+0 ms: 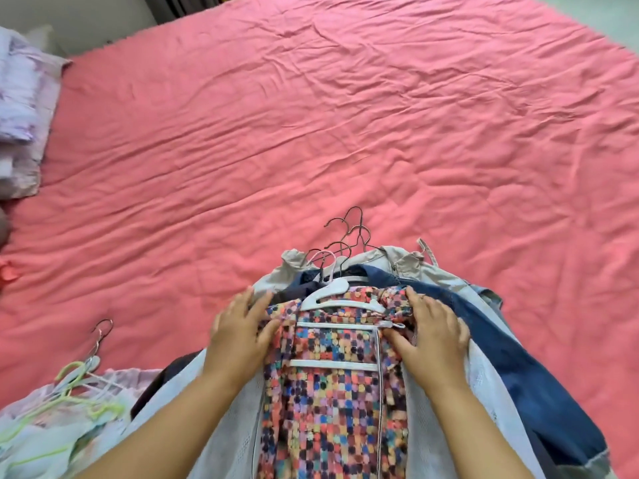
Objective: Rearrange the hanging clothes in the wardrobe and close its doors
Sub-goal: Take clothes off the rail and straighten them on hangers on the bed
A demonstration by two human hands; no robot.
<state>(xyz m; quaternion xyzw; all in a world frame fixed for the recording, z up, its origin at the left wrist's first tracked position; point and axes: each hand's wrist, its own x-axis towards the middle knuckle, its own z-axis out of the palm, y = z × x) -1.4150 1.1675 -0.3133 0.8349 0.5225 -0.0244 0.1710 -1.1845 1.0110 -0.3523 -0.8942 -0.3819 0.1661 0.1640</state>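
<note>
A pile of clothes on hangers lies on the bed in front of me. On top is a multicoloured checked garment [332, 392] on a white plastic hanger [340, 299]. Under it lie a blue denim piece [511, 357], a beige garment [408, 261] and a pale grey one [228, 420]. Several metal hanger hooks [349, 233] stick out at the far end. My left hand [238, 330] rests on the checked garment's left shoulder with fingers spread. My right hand [432, 333] grips the bunched fabric at its right shoulder. No wardrobe is in view.
A pink wrinkled bedsheet [311, 115] covers the wide bed. A second heap of light clothes on green and white hangers [72, 392] lies at the lower left. A lilac pillow [24, 108] sits at the left edge.
</note>
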